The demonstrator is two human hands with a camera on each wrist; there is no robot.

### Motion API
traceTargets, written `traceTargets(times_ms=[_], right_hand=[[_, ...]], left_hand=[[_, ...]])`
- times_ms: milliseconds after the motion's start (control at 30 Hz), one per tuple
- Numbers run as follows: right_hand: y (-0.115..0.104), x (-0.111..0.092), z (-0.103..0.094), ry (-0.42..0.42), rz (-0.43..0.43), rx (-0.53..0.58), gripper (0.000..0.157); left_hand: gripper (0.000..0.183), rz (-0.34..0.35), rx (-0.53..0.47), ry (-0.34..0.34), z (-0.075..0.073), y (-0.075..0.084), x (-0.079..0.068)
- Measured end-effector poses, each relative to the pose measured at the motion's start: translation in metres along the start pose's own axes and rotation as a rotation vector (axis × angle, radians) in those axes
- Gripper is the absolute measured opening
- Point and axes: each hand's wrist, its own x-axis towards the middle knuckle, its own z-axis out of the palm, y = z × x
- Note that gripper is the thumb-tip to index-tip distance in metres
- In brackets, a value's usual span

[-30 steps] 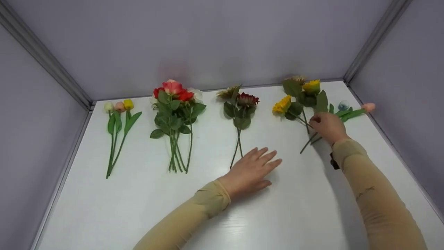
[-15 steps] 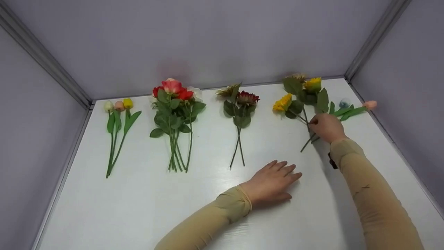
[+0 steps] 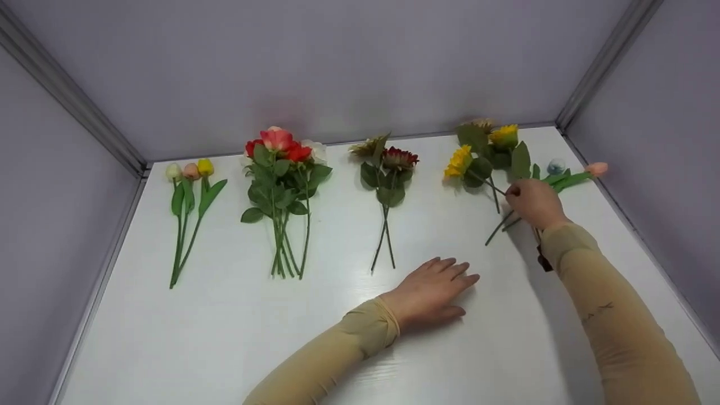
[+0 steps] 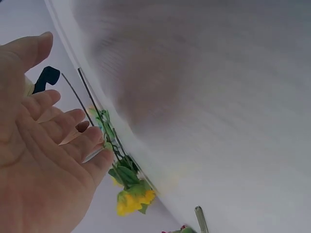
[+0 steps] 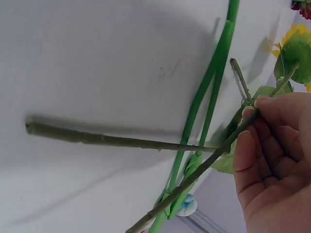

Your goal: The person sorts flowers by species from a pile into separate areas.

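Note:
My right hand (image 3: 535,203) pinches the stem of a yellow sunflower (image 3: 458,162) between thumb and fingertips. In the right wrist view this stem (image 5: 194,170) runs diagonally past the fingers, crossing another brown-green stem (image 5: 112,141). A second yellow sunflower (image 3: 503,136) and a brownish bloom (image 3: 478,125) lie just behind, among green leaves. Beside the hand lie a pink tulip (image 3: 596,169) and a blue-white one (image 3: 556,165), their stems partly hidden by it. My left hand (image 3: 430,292) hovers low over the white tabletop, palm down, fingers spread, holding nothing.
Left of the sunflowers lies a pair of flowers with a dark red bloom (image 3: 400,159). Further left are a bunch of red and white flowers (image 3: 277,140) and several tulips (image 3: 191,170). Grey walls (image 3: 360,67) enclose the table (image 3: 169,349) at the back and sides.
The left hand has moved right and nearer the front, then slightly back left. The right hand keeps its pinch and has shifted slightly right, the sunflower head tilting a little upward.

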Motion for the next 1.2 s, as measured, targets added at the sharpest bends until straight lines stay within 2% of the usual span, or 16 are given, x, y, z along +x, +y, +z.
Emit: traceTargets(times_ms=[167, 267, 400, 500, 567, 700, 833, 967, 1200], right_hand=[[-0.011, -0.001, 0.001, 0.008, 0.012, 0.088, 0.026], [-0.029, -0.001, 0.005, -0.031, 0.034, 0.189, 0.031], [-0.06, -0.003, 0.012, -0.108, 0.063, 0.393, 0.036], [-0.082, -0.004, 0.023, -0.162, 0.098, 0.593, 0.038], [-0.097, -0.007, 0.032, -0.188, 0.124, 0.739, 0.04], [-0.122, -0.014, 0.052, -0.203, 0.152, 1.036, 0.043], [-0.141, -0.026, 0.069, -0.2, 0.143, 1.244, 0.038], [-0.154, -0.037, 0.083, -0.204, 0.131, 1.32, 0.03], [-0.167, -0.051, 0.101, -0.237, 0.115, 1.353, 0.026]], left_hand=[[0.06, -0.037, -0.06, 0.028, -0.003, -0.008, -0.005], [0.05, -0.09, -0.18, 0.053, -0.008, -0.017, -0.011], [0.039, -0.229, -0.478, 0.102, -0.014, -0.029, -0.019], [0.038, -0.352, -0.737, 0.162, -0.016, -0.036, -0.024], [0.039, -0.424, -0.875, 0.209, -0.016, -0.04, -0.027], [0.044, -0.508, -1.12, 0.283, -0.013, -0.047, -0.036], [0.042, -0.553, -1.337, 0.323, -0.009, -0.051, -0.047], [0.035, -0.593, -1.426, 0.359, -0.004, -0.053, -0.06], [0.028, -0.61, -1.438, 0.38, -0.007, -0.057, -0.075]])
